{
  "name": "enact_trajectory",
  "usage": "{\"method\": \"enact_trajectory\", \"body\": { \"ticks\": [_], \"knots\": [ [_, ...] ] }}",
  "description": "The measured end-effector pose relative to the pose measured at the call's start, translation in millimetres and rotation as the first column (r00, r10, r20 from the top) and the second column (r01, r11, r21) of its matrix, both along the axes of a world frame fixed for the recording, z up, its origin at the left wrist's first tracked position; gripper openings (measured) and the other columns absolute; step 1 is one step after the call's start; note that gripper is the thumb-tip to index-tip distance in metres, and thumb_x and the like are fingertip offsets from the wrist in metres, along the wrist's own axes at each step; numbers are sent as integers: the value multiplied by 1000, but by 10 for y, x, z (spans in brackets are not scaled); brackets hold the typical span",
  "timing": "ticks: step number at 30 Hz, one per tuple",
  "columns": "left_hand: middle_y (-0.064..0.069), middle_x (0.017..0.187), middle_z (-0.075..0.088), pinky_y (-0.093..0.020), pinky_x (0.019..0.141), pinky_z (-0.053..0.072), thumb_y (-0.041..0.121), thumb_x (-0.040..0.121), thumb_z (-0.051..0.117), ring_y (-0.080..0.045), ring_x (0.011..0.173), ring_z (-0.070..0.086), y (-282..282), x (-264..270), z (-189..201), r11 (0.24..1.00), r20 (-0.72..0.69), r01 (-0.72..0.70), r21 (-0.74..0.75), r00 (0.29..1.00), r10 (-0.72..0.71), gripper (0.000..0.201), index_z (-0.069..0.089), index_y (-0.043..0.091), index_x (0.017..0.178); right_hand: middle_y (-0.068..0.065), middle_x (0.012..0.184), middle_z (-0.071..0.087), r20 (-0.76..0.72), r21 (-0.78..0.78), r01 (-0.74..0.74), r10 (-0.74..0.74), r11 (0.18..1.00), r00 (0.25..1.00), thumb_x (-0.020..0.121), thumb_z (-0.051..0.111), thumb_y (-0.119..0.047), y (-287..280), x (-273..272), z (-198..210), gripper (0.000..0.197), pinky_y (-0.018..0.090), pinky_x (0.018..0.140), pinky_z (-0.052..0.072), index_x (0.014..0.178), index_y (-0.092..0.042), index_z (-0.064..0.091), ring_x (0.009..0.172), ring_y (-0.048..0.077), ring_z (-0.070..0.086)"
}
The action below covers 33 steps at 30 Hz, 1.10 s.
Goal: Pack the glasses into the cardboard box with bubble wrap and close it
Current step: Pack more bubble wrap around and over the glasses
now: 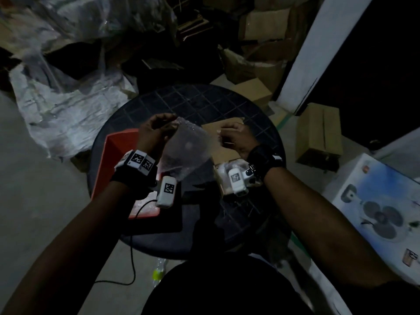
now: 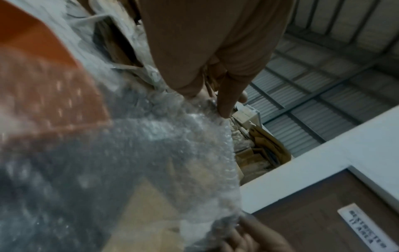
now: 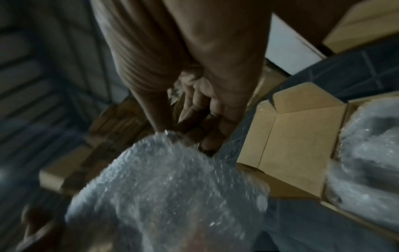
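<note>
Both hands, left hand [image 1: 154, 130] and right hand [image 1: 236, 137], pinched the bubble wrap [image 1: 188, 148] taut beside the cardboard box [image 1: 227, 153], apparently readying padding.

Bubble wrap sheet [image 1: 186, 148]: clear plastic, glossy, bumpy w/ small air cells, catches light in specks; semi-see-thru. Cardboard box [image 1: 223, 142]: plain brown paperboard, matt, smooth flaps w/ creased folds; more bubble wrap [image 3: 371, 150] stuffed inside, whitish & crinkly. Counter [image 1: 204, 103]: dark, dull, grid of fine lines across top. Tray [image 1: 113, 153]: orange-red plastic, smooth, slight sheen. Sacks [image 1: 68, 105] on floor: white woven plastic, wrinkled.
</note>
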State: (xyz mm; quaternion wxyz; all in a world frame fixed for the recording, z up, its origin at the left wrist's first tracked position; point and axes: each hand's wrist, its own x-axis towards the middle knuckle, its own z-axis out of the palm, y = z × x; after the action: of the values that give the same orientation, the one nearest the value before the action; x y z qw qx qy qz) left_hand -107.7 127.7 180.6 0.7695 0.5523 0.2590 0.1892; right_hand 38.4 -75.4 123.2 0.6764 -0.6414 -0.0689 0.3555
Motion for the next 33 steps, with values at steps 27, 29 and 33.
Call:
{"method": "enact_trajectory", "body": {
  "ticks": [27, 29, 33],
  "knots": [
    [-7, 107, 70, -21, 82, 55, 3, 76, 77, -4, 87, 65, -763, 1124, 160, 711, -220, 226, 666, 970, -102, 43, 66, 9, 117, 16, 121, 61, 399, -116, -226, 254, 967, 881, 75, 79, 4, -812, 1356, 502, 57, 24, 82, 54, 128, 4, 57, 110, 24, 61],
    [-6, 110, 69, -27, 88, 54, 2, 73, 79, -9, 95, 66, -769, 1154, 150, 682, -203, 222, 697, 973, -109, 49, 65, 11, 119, 16, 129, 60, 459, -166, -236, 287, 958, 841, 72, 82, 2, -773, 1384, 507, 60, 29, 90, 53, 128, 1, 59, 122, 25, 56],
    [2, 117, 66, -21, 87, 50, 6, 73, 80, -8, 99, 64, -750, 1192, 80, 556, -221, 220, 802, 973, -66, 59, 59, 15, 127, 25, 120, 64, 337, -72, -235, 245, 969, 909, 78, 78, 0, -744, 1443, 519, 55, 38, 88, 56, 129, -5, 59, 110, 33, 64]
  ]
}}
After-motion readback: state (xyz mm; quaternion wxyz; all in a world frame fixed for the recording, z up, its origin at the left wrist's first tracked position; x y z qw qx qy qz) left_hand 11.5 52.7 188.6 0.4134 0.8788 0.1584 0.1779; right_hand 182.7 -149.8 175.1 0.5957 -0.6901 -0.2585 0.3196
